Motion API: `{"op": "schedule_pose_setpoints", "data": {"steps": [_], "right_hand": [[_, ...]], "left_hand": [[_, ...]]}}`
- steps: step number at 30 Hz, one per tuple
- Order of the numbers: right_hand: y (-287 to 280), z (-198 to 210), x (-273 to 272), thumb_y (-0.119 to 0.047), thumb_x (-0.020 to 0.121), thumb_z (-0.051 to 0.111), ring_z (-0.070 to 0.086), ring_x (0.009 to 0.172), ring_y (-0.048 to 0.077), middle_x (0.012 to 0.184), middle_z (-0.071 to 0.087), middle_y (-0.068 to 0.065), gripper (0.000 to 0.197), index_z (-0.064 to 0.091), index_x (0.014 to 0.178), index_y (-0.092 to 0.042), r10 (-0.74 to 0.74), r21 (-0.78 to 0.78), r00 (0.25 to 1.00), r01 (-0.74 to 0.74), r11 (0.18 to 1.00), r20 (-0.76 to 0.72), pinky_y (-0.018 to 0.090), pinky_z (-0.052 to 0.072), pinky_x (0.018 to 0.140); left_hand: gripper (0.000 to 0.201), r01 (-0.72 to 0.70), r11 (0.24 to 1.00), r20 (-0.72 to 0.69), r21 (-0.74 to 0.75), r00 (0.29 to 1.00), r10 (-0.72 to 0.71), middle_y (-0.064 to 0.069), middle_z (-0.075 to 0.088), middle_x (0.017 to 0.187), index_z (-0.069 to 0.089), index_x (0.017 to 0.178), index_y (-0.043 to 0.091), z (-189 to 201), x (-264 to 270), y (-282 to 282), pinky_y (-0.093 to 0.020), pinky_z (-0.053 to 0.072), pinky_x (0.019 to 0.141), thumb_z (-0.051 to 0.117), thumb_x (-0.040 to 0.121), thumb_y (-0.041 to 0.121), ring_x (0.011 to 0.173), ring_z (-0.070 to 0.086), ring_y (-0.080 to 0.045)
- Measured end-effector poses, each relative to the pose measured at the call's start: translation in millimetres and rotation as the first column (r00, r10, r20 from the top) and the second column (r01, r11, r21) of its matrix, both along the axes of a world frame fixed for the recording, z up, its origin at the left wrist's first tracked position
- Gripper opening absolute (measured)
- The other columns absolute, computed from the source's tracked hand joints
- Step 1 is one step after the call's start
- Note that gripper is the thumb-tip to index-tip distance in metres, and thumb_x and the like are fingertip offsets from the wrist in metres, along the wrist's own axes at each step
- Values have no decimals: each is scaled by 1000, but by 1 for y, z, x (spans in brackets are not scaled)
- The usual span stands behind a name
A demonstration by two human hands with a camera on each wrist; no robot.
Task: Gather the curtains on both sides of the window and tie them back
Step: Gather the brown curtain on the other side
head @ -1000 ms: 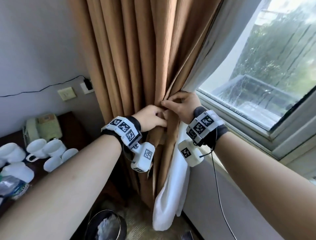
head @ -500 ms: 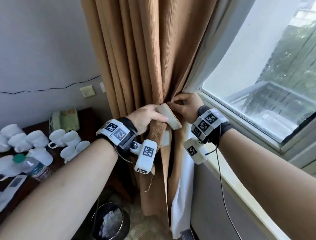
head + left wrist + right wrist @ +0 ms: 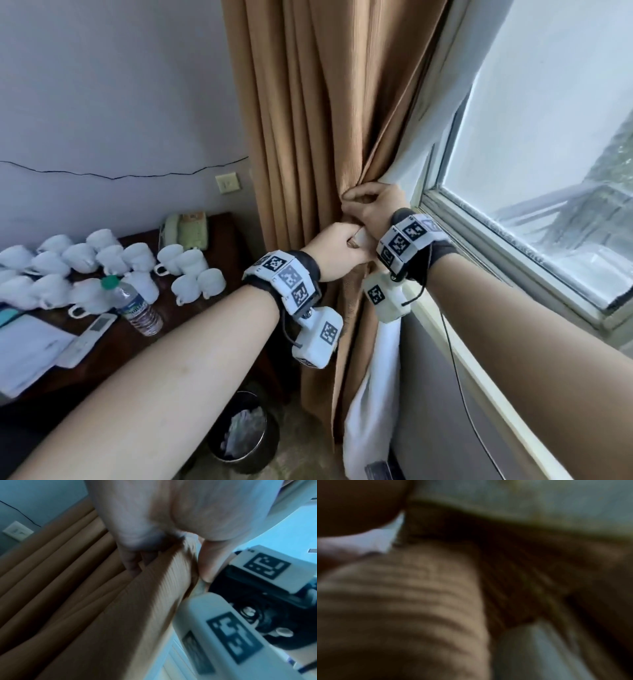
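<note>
1. Left hand [image 3: 337, 251] curled tight around the gathered tan ribbed fabric curtain [image 3: 318, 137], a pale tan tie-back band [image 3: 360, 237] pinched under its thumb.
2. Right hand [image 3: 375, 207] just above and touching the left grip, fingers curled over the same bunched folds at the window-side edge.
3. Left wrist view: fingers [image 3: 132, 561] sunk into the curtain [image 3: 85, 601] pleats, fabric falling away below the grip.
4. Right wrist view: blurred and dark, only ribbed tan cloth [image 3: 402, 601] pressed close; finger pose not readable there.
5. White sheer lining [image 3: 373, 394] hanging below and just right of the grips, beside the window frame [image 3: 479, 246].
6. Well left of the grips, a dark wooden table [image 3: 191, 308] bearing white ceramic cups [image 3: 137, 257], a clear plastic water bottle [image 3: 135, 305] and a pale green telephone [image 3: 185, 231].
7. Below the left forearm, a round metal waste bin [image 3: 245, 435] on the floor.
</note>
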State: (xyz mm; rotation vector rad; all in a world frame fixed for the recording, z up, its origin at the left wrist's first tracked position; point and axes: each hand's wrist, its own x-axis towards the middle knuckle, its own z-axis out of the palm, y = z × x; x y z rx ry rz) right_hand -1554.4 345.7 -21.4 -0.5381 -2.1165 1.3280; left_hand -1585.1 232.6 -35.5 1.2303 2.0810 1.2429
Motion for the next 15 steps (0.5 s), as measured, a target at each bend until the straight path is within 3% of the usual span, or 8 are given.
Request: {"op": "schedule_pose_setpoints", "data": {"steps": [3, 5, 8, 10, 11, 13, 15], "right_hand": [[9, -1, -2, -5, 75, 68, 51, 48, -2, 61, 60, -6, 14, 69, 74, -19, -86, 15, 996, 86, 996, -5, 11, 46, 57], [14, -2, 0, -4, 75, 67, 49, 42, -6, 58, 58, -11, 16, 70, 73, -19, -108, 20, 994, 108, 994, -11, 6, 40, 50], [18, -8, 3, -7, 73, 68, 49, 43, -6, 56, 57, -12, 21, 68, 65, -27, -175, 8, 984, 176, 984, -38, 7, 38, 49], [20, -10, 3, -6, 73, 68, 47, 42, -3, 55, 56, -8, 24, 66, 61, -27, -196, -6, 979, 196, 981, -54, 8, 36, 47], [19, -10, 3, -5, 73, 68, 45, 41, -2, 54, 55, -7, 25, 66, 60, -26, -207, -2, 977, 207, 978, -59, 8, 34, 46], [20, -11, 2, -4, 73, 67, 44, 43, 1, 53, 55, -3, 26, 65, 58, -25, -244, 17, 968, 245, 969, -58, 10, 33, 46], [22, -12, -1, -3, 73, 66, 47, 51, 7, 57, 59, 1, 28, 65, 57, -25, -302, 36, 952, 304, 952, -52, 14, 36, 48]], "left_hand": [[6, -21, 997, 34, 74, 999, 18, -1, 64, 75, 65, 79, 10, -3, -6, -5, -27, 47, 75, 69, 81, 13, 73, 56, -10], [11, -131, 982, 33, 136, 991, 128, -2, 66, 84, 66, 87, 11, -3, -21, -9, -30, 49, 82, 70, 80, 19, 79, 60, -11], [38, -453, 857, -8, 247, 883, 469, 1, 56, 107, 56, 112, 19, -2, -62, -5, -28, 47, 88, 70, 79, 32, 94, 59, -14], [56, -507, 844, -47, 174, 852, 521, 1, 55, 111, 48, 123, 19, 2, -83, 6, -26, 44, 85, 69, 77, 42, 96, 57, -15], [50, -489, 863, -89, 127, 861, 501, 1, 60, 104, 53, 117, 16, 4, -90, 12, -26, 44, 81, 66, 78, 44, 94, 59, -17], [26, -420, 904, -224, 81, 876, 427, 1, 60, 70, 57, 79, 11, 7, -93, 26, -25, 38, 64, 60, 84, 37, 79, 61, -26], [34, -315, 946, -298, 73, 899, 322, 4, 47, 52, 48, 60, 13, 9, -89, 36, -26, 29, 54, 58, 88, 30, 58, 52, -25]]}}
